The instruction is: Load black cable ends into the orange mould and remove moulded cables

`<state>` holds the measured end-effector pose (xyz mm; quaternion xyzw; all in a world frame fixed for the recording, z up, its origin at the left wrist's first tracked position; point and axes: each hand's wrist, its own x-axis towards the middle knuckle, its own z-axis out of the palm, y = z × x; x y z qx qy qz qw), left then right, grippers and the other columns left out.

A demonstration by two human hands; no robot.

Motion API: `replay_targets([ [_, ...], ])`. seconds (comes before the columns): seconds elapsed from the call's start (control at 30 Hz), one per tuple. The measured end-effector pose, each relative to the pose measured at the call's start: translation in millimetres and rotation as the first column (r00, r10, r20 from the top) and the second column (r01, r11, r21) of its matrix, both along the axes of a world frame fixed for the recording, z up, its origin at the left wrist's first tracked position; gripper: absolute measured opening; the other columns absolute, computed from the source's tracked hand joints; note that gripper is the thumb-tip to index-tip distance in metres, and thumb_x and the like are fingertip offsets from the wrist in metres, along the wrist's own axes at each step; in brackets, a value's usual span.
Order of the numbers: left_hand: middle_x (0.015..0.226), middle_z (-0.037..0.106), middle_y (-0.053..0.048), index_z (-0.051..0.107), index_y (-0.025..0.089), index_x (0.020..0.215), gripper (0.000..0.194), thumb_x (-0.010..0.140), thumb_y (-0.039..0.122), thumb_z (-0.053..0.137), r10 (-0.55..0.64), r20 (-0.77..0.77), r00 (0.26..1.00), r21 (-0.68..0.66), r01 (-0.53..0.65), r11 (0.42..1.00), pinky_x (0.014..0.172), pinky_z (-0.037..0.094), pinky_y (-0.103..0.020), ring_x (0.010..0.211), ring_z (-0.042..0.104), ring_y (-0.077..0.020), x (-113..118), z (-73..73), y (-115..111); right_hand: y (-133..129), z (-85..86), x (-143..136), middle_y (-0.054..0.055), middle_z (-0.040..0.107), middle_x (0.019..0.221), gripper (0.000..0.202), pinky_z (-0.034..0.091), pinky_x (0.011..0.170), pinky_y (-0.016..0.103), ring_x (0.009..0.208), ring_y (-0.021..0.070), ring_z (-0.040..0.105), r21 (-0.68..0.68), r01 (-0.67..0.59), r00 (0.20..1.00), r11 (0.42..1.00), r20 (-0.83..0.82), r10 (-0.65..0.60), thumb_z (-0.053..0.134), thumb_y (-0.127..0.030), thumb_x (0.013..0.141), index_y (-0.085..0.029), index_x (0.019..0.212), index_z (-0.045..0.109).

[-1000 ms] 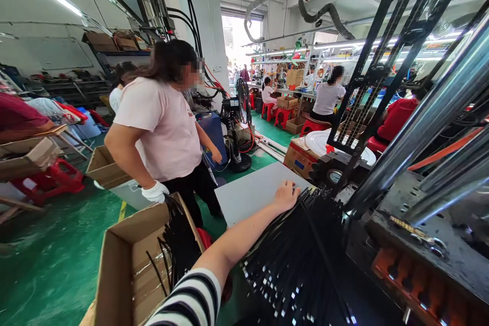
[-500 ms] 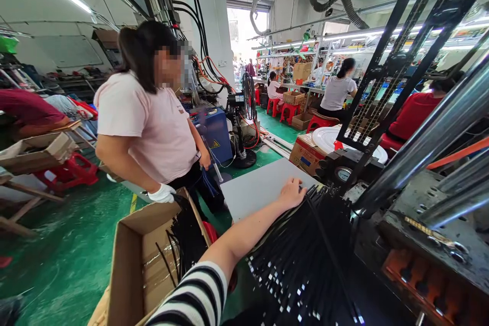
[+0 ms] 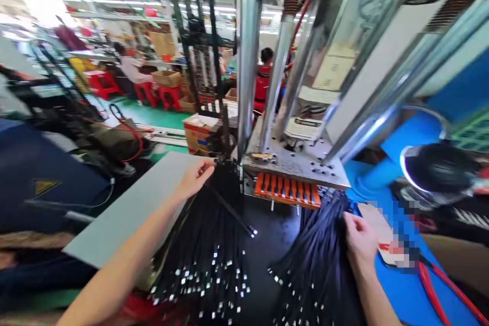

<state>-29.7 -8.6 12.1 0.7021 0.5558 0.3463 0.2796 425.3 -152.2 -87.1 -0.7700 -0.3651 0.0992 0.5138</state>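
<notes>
Thumb and fingers pinched together, my left hand (image 3: 196,175) is at the far end of the left pile of thin black cables (image 3: 206,229). What sits between its fingertips is too small to make out. One cable lies slantwise across that pile, its bright metal tip pointing toward the right. My right hand (image 3: 361,242) has its fingers curled against the right bundle of black cables (image 3: 321,244); its fingertips and anything in them are hidden. Between the two piles, an orange mould block (image 3: 287,190) with a row of black slots sits under the machine's steel plate (image 3: 294,165).
Thick steel columns (image 3: 247,61) rise from the plate. A grey board (image 3: 133,209) juts out at left, beside a blue machine box (image 3: 46,178). On the right are a blue surface (image 3: 397,285) and red-handled pliers (image 3: 431,285). People sit at benches behind.
The view has swung right, bringing the mould block, right cable bundle and my right hand into sight. The co-worker standing at left has left the view. My left hand remains by the cable ends.
</notes>
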Motion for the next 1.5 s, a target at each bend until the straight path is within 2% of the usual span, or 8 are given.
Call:
replay_targets([
  [0.13, 0.083, 0.068, 0.003, 0.068, 0.019, 0.102, 0.028, 0.088, 0.039, 0.055, -0.580, -0.041, 0.814, -0.197, 0.562, 0.803, 0.067, 0.041, -0.018, 0.075, 0.058, -0.0125, 46, 27.2, -24, -1, -0.3, 7, 0.003, 0.058, 0.058, 0.054, 0.039, 0.057, 0.030, 0.057, 0.0190, 0.051, 0.013, 0.015, 0.998, 1.000, -0.064, -0.014, 0.060, -0.065, 0.071, -0.012, 0.075, 0.069],
  [0.27, 0.097, 0.072, -0.003, 0.069, 0.021, 0.109, 0.028, 0.088, 0.034, 0.055, -0.787, 0.035, 0.616, -0.301, 0.757, 0.580, 0.071, 0.046, -0.020, 0.085, 0.065, -0.0162, 91, 41.3, -43, 4, 3.3, -3, 0.001, 0.053, 0.058, 0.047, 0.035, 0.054, 0.028, 0.055, 0.0154, 0.044, 0.054, -0.026, 0.994, 0.998, -0.105, 0.032, 0.059, -0.058, 0.074, -0.012, 0.076, 0.068],
  [0.6, 0.105, 0.070, -0.007, 0.062, 0.016, 0.106, 0.027, 0.087, 0.034, 0.060, -0.586, 0.322, 0.744, -0.230, 0.661, 0.714, 0.089, 0.051, -0.029, 0.099, 0.067, -0.0174, 121, 31.3, -30, 2, 8.8, -4, 0.000, 0.050, 0.055, 0.046, 0.034, 0.055, 0.027, 0.055, 0.0157, 0.043, 0.029, -0.052, 0.993, 0.998, -0.109, 0.055, 0.059, -0.057, 0.074, -0.013, 0.074, 0.067],
  [1.0, 0.112, 0.068, -0.011, 0.063, 0.014, 0.108, 0.031, 0.088, 0.037, 0.061, -0.649, 0.311, 0.695, -0.277, 0.719, 0.637, 0.098, 0.048, -0.034, 0.107, 0.064, -0.0198, 111, 31.1, -34, 1, 8.2, -2, 0.000, 0.052, 0.057, 0.044, 0.035, 0.053, 0.027, 0.053, 0.0144, 0.043, 0.025, -0.078, 0.988, 0.997, -0.128, 0.080, 0.060, -0.056, 0.074, -0.012, 0.075, 0.067],
  [1.13, 0.121, 0.065, -0.012, 0.064, 0.014, 0.110, 0.033, 0.087, 0.038, 0.064, -0.660, 0.333, 0.673, -0.190, 0.734, 0.652, 0.103, 0.046, -0.034, 0.114, 0.061, -0.0207, 109, 29.4, -36, -4, 27.8, -10, 0.001, 0.054, 0.058, 0.038, 0.037, 0.055, 0.027, 0.054, 0.0156, 0.047, 0.054, -0.098, 0.995, 0.994, -0.018, 0.099, 0.059, -0.051, 0.078, -0.014, 0.074, 0.066],
  [1.23, 0.111, 0.068, -0.012, 0.065, 0.013, 0.104, 0.032, 0.086, 0.040, 0.064, -0.658, 0.335, 0.674, -0.141, 0.726, 0.673, 0.093, 0.051, -0.032, 0.103, 0.065, -0.0198, 104, 33.8, -34, 0, 59.5, -23, 0.001, 0.057, 0.061, 0.031, 0.037, 0.054, 0.026, 0.055, 0.0148, 0.050, 0.058, -0.314, 0.939, 0.947, 0.167, 0.301, 0.057, -0.044, 0.085, -0.016, 0.077, 0.067],
  [1.37, 0.087, 0.070, -0.008, 0.066, 0.013, 0.098, 0.036, 0.088, 0.046, 0.056, -0.577, 0.107, 0.810, -0.123, 0.587, 0.800, 0.076, 0.052, -0.030, 0.078, 0.065, -0.0176, 106, 31.3, -21, 30, 95.3, -38, -0.001, 0.057, 0.062, 0.020, 0.038, 0.055, 0.024, 0.054, 0.0133, 0.049, -0.004, -0.593, 0.749, 0.805, 0.363, 0.554, 0.057, -0.032, 0.087, -0.017, 0.086, 0.070],
  [1.5, 0.108, 0.068, -0.009, 0.061, 0.016, 0.120, 0.048, 0.088, 0.049, 0.048, -0.376, -0.292, 0.879, 0.104, 0.420, 0.902, 0.090, 0.048, -0.038, 0.092, 0.063, -0.0230, 129, 18.7, -4, 80, 101.1, -42, 0.002, 0.062, 0.071, 0.016, 0.043, 0.062, 0.026, 0.062, 0.0150, 0.055, -0.064, -0.663, 0.671, 0.746, 0.391, 0.630, 0.060, -0.025, 0.083, -0.016, 0.090, 0.071],
])
